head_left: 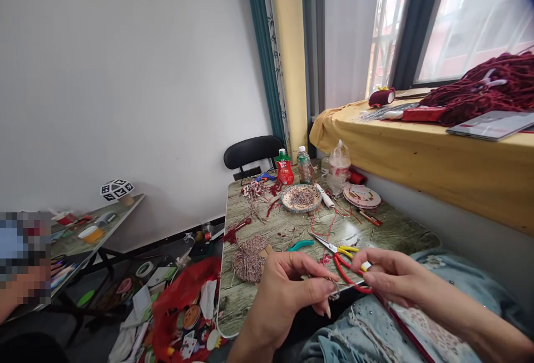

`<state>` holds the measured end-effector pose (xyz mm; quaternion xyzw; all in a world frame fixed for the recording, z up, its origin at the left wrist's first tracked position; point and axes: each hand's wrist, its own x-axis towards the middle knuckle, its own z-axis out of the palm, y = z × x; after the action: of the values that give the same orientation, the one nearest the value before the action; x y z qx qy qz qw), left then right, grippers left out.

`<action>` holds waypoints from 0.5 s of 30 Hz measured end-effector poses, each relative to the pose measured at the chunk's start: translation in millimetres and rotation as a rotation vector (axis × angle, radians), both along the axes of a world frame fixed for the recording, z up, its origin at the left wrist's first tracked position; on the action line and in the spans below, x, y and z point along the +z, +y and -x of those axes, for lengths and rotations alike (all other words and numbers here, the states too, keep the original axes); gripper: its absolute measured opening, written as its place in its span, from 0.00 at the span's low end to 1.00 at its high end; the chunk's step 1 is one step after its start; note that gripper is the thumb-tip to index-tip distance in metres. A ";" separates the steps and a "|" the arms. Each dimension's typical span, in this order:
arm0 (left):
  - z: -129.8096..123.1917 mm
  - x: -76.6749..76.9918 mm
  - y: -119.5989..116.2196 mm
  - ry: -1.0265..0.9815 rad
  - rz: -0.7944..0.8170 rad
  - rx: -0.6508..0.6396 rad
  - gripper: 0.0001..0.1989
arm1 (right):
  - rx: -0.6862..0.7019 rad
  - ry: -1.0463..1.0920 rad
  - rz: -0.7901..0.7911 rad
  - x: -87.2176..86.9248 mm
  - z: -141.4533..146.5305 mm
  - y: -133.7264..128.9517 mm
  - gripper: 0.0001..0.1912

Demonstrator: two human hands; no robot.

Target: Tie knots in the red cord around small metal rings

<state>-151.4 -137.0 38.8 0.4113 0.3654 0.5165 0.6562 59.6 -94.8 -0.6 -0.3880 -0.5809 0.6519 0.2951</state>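
My left hand (294, 291) is closed, thumb and index finger pinching a small greyish looped piece (334, 292) mostly covered by the fingertips. Facing it, my right hand (390, 274) is closed in a pinch, and a dark red cord (403, 324) runs from beneath its fingers across my lap. Just behind both hands, pliers (331, 245) with long metal jaws and red and yellow handles lie on the table (242, 302). A teal-handled tool (300, 244) rests near them. Close to my left wrist sits a round bundle of speckled yarn (248, 260).
Farther back stand a plate (287, 204) of small brownish bits, a red pouch (284, 168), a bottle (303, 165) and a bagged cup (340, 168). Dark red yarn (479, 88) covers the windowsill. Clutter and a red bag (167, 296) lie on the floor. Another person's arm (20, 291) shows left.
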 end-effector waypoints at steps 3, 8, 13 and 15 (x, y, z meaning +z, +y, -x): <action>1.2 2.3 -0.2 0.024 -0.011 0.026 0.01 | -0.227 -0.359 -0.224 -5.8 -24.8 15.0 0.14; -5.8 6.3 -1.8 0.165 -0.001 -0.010 0.01 | -0.191 -0.225 -0.194 11.9 -5.3 -8.4 0.23; -7.7 12.3 -3.5 0.249 -0.015 -0.023 0.01 | 0.198 -0.009 -0.010 41.2 29.7 -34.9 0.19; -7.4 13.3 -3.6 0.288 -0.025 -0.042 0.02 | 0.132 -0.074 -0.114 47.1 28.9 -32.8 0.16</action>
<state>-144.1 -140.6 52.1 0.4970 0.4404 0.4428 0.6025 30.7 -127.6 46.5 -0.3556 -0.6517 0.6211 0.2513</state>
